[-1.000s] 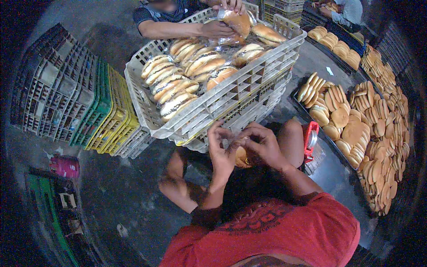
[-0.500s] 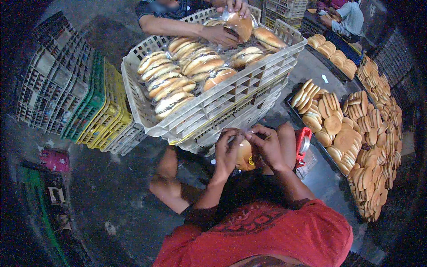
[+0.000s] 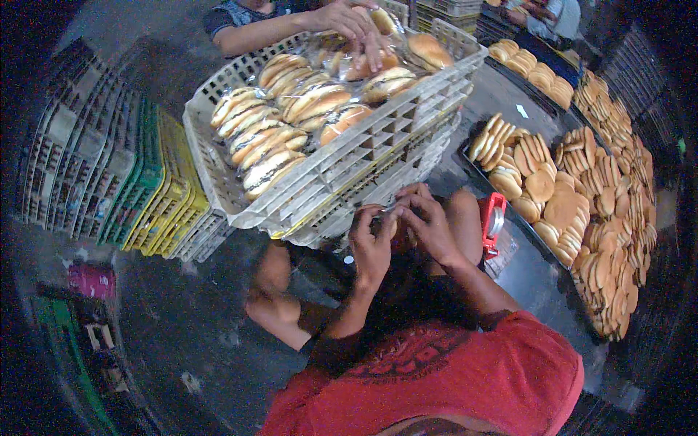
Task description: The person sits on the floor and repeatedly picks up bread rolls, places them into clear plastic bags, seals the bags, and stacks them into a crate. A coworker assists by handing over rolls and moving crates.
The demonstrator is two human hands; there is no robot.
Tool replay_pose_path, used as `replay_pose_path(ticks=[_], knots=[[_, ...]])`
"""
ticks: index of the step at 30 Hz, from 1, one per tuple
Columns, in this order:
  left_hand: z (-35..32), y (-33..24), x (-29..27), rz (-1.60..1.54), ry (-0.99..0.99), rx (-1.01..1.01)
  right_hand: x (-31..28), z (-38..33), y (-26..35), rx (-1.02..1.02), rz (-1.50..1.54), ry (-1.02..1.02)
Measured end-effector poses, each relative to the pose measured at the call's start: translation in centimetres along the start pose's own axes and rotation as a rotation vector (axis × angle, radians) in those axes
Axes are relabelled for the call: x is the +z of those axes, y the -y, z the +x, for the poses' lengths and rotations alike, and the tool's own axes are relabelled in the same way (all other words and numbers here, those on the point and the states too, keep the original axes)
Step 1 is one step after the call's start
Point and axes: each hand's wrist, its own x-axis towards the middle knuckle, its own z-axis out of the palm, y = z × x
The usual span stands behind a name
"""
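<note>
My left hand (image 3: pixel 372 243) and my right hand (image 3: pixel 427 225) are closed together around a small bun in clear wrap (image 3: pixel 392 227), held over my lap just in front of a white plastic crate (image 3: pixel 363 167). The bun is mostly hidden by my fingers. The crate holds several wrapped filled buns (image 3: pixel 291 123) in rows. Across the crate, another person's hand (image 3: pixel 349 18) rests on wrapped buns at its far side.
Dark trays with several flat round buns (image 3: pixel 582 196) lie to my right. A red tape dispenser (image 3: pixel 492 221) sits by my right knee. Stacked crates in grey, green and yellow (image 3: pixel 123 182) stand at the left. A pink object (image 3: pixel 91 280) lies on the dark floor.
My hands have closed tighter on the bun, hiding more of it. The other person's hand has shifted over the far buns.
</note>
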Motion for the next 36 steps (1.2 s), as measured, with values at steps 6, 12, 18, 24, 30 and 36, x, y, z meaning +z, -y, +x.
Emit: replay_pose_path(ticks=[6,12,18,24,30,36], knots=[[-1.7,0.7,3.2,-0.200,-0.068,-0.062,1.5,-2.6,-3.1,0.091,0.306,-0.220],[-3.7,0.9,3.9,-0.126,0.078,0.036,-12.1,-8.0,-7.7,0.311,-0.189,-0.678],[-3.3,0.3,5.3,-0.137,0.153,0.065,-20.9,-16.6,-15.5,0.884,-0.177,-0.400],[-3.5,-0.5,6.2,-0.116,0.175,0.096,-18.7,-18.8,-13.4,0.966,-0.031,-0.468],[-4.1,0.3,5.7,-0.004,0.173,0.182,-15.3,-15.3,-7.0,0.881,-0.394,-0.286],[-4.3,0.5,5.6,0.014,0.137,0.266,-8.9,-8.3,0.3,0.245,0.068,0.119]])
